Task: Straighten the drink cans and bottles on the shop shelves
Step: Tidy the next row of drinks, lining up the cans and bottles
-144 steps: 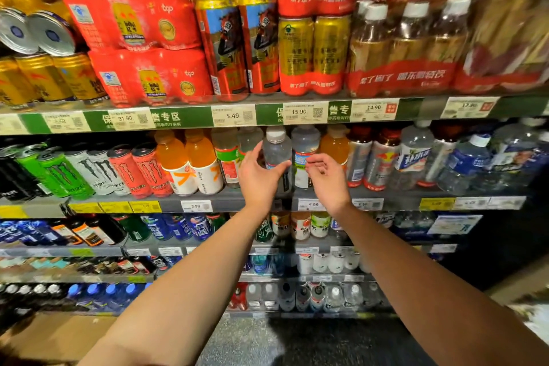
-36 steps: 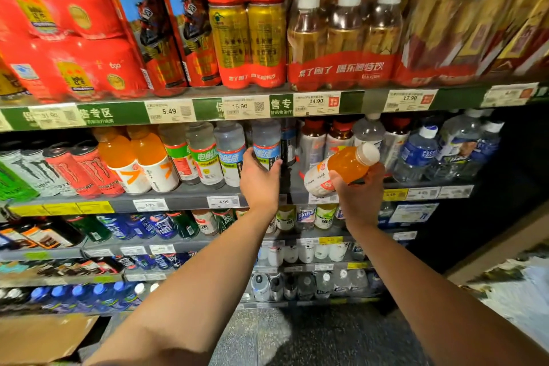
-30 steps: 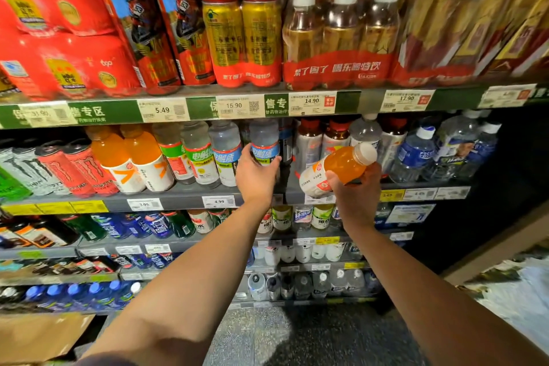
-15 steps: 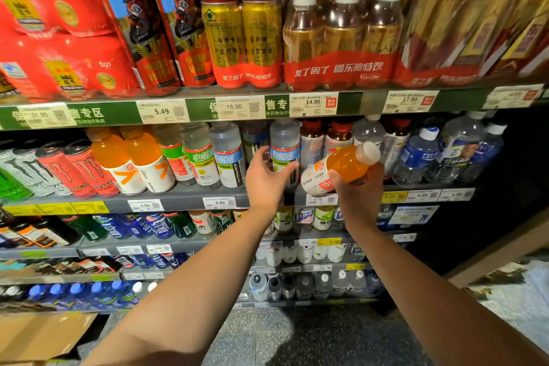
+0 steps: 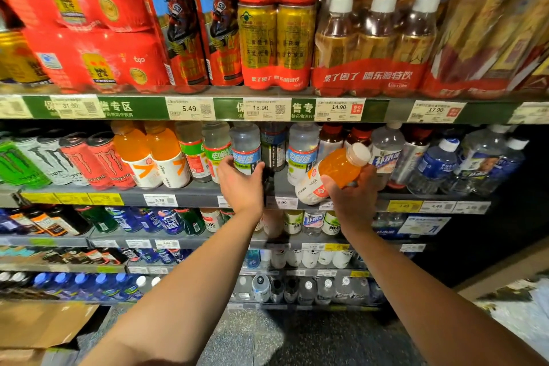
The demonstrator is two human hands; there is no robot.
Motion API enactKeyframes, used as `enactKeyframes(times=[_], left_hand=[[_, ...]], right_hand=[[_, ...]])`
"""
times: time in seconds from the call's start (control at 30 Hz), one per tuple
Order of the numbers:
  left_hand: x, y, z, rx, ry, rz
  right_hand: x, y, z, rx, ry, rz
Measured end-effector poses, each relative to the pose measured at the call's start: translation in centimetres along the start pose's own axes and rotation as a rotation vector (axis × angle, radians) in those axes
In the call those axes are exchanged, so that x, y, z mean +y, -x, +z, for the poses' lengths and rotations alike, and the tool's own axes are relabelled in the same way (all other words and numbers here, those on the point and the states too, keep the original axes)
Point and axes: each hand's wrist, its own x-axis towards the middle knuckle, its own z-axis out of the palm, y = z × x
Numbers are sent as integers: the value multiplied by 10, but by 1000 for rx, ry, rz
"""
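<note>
**Orange bottle off the shelf while the row is shuffled**

The right hand (image 5: pixel 352 197) grips an orange bottle (image 5: pixel 332 171) round its lower body, holding it tilted, cap up and to the right, just in front of the middle shelf (image 5: pixel 184 196) and clear of it. The left hand (image 5: pixel 242 184) wraps round the base of a blue-label bottle (image 5: pixel 246 147) that stands upright on that shelf, directly left of the orange bottle. Between the two, a second blue-label bottle (image 5: pixel 301 151) stands at the shelf front, with a darker bottle (image 5: pixel 273 145) set further back.

The likely aim is to slide the clear bottles aside and return the orange one to its own kind, the two orange bottles (image 5: pixel 148 154) far to the left of it on the same shelf.

Risks from here: the bottles stand packed close, so a sideways shove low down could tip a neighbour and start a chain. The tilted orange bottle is held one-handed near its bottom; a loosened grip would let it swing and drop. Reaching across could also knock the front row forward off the shelf.
</note>
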Motion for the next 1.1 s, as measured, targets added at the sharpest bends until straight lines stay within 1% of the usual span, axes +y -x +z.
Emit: enactKeyframes(times=[0.1, 0.2, 0.37, 0.6, 0.8, 0.87, 0.97, 1.03, 1.1], left_hand=[[4, 0, 6, 35, -22, -22], [4, 1, 9, 19, -27, -23], [12, 5, 17, -74, -67, -22], [17, 22, 27, -168, 7, 6], [7, 15, 16, -242, 53, 97], [2, 12, 6, -198, 110, 124], [-12, 2, -16, -20, 121, 195], [-21, -10, -29, 70, 92, 173], [-25, -23, -37, 47, 73, 109]], right_hand=[[6, 2, -3, 0, -46, 17], [12, 2, -8, -7, -98, 70], [20, -1, -17, 6, -139, 103], [23, -5, -26, 4, -105, 109], [20, -4, -20, -12, -107, 114], [17, -1, -15, -9, -113, 104], [8, 3, -8, 3, -84, 58], [3, 4, -5, -2, -91, 45], [-1, 4, 0, -2, -101, 32]])
